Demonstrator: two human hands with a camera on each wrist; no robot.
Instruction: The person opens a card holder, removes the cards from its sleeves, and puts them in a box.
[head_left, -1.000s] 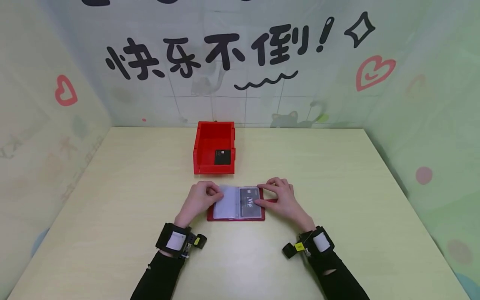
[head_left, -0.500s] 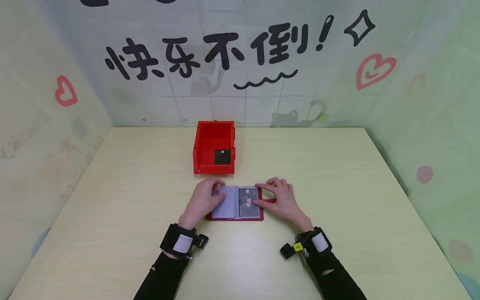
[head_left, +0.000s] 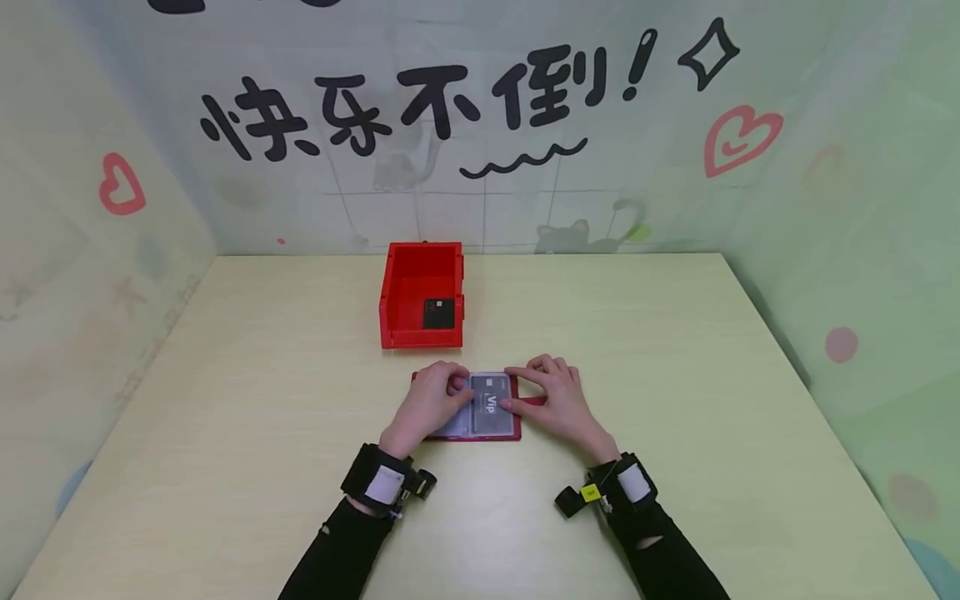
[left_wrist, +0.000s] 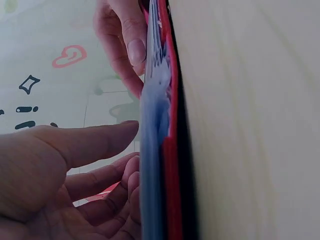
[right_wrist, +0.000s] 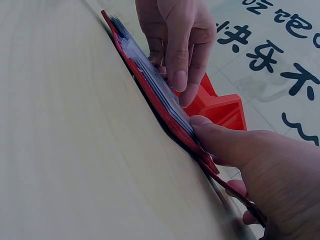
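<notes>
A card holder with a dark red cover lies open on the table, with a red closing strap at its right. A grey card marked "Vip" sits in its right clear sleeve. My right hand grips the holder's right side, thumb on the sleeve and index finger at the top edge. My left hand hovers over or touches the left page, which it largely covers. In the right wrist view, the thumb and fingers of the left hand hang close to the sleeves, with nothing visible between them.
Behind the holder stands a red bin with a black card inside. The table ends at a printed backdrop at the back, with walls at both sides.
My left hand has moved right across the left page toward the holder's middle. The right hand keeps its hold on the right side. The view has shifted slightly.
</notes>
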